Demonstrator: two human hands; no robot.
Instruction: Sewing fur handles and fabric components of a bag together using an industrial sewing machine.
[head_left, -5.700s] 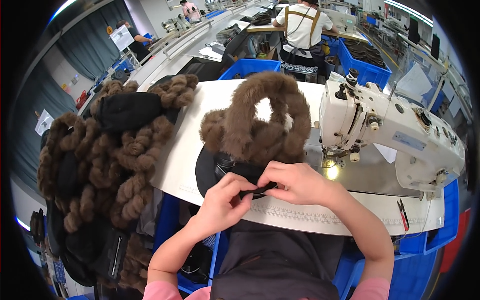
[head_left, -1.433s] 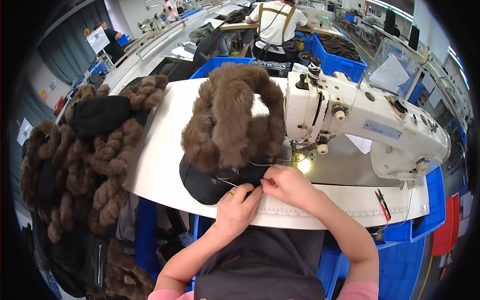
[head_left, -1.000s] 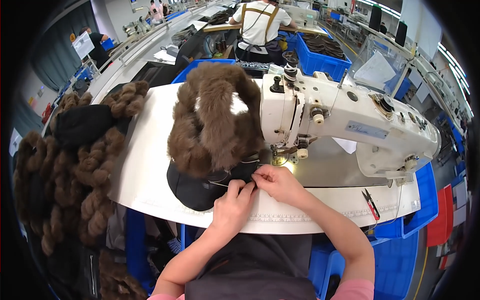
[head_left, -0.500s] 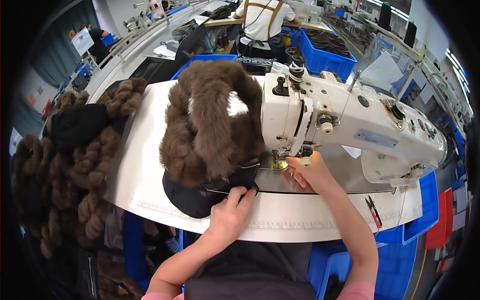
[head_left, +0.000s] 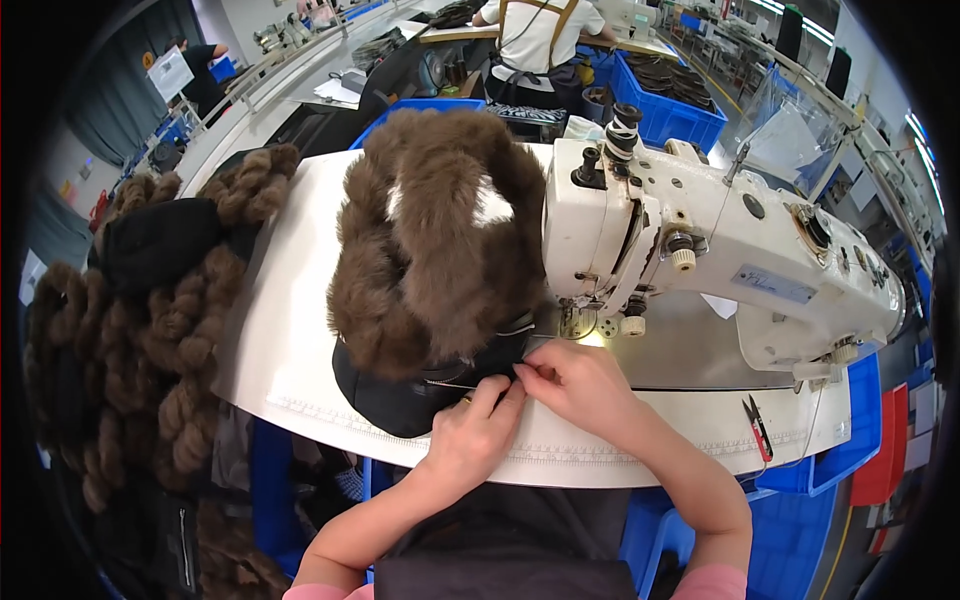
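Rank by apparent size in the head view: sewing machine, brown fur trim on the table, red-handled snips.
1. sewing machine and brown fur trim: they cover similar areas, and fisheye bending makes ranking them unsure.
2. red-handled snips: by far the smallest, lying at the table's right edge.

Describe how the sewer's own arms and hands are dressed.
Both forearms are bare. Pink sleeve edges show only at the bottom of the view, near the elbows. The left hand and right hand wear no gloves; a small ring-like glint shows on a left finger.
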